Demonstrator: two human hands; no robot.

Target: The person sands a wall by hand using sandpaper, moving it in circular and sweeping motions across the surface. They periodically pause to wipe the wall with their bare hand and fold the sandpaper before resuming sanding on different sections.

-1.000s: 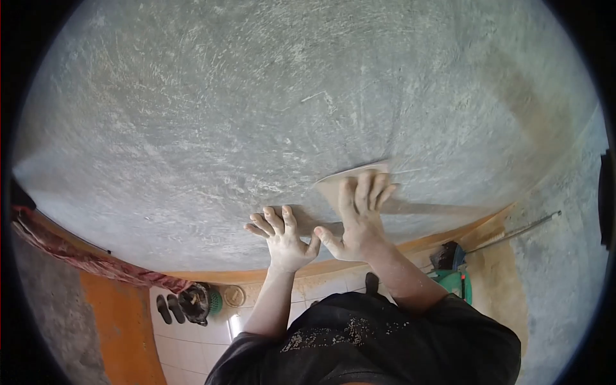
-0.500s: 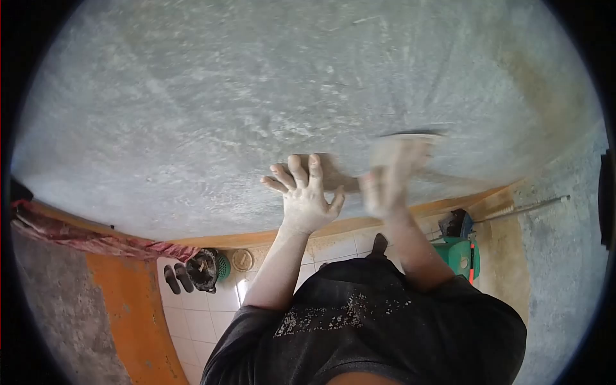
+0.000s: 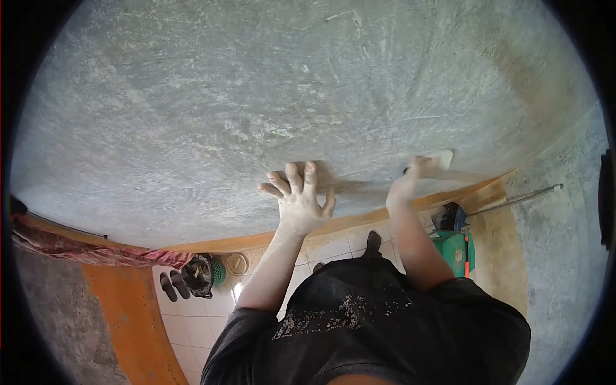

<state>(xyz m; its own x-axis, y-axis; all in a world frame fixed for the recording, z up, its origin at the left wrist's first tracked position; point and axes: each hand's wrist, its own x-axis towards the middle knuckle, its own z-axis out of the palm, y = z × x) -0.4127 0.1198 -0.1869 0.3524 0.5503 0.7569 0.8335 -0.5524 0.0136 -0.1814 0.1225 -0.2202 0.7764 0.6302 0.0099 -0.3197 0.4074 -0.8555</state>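
My left hand (image 3: 299, 200) is dusted pale, with fingers spread and the fingertips against the grey, scuffed wall (image 3: 212, 115). Farther right, my right hand (image 3: 409, 183) is closed around a pale flat piece (image 3: 443, 159) with a rounded corner. That piece lies against the wall. Its exact kind I cannot make out, since blur and my fingers cover part of it.
Below are white floor tiles (image 3: 218, 308), a green plastic container (image 3: 452, 253) at right, and a green basket (image 3: 219, 272) beside a dark bag (image 3: 197, 276). Sandals (image 3: 174, 285) lie at left, near a red cloth (image 3: 96, 250). A thin rod (image 3: 513, 200) leans at right.
My right hand has moved right and slightly down across the wall with the pale flat piece. My left hand stays in nearly the same place, fingers spread.
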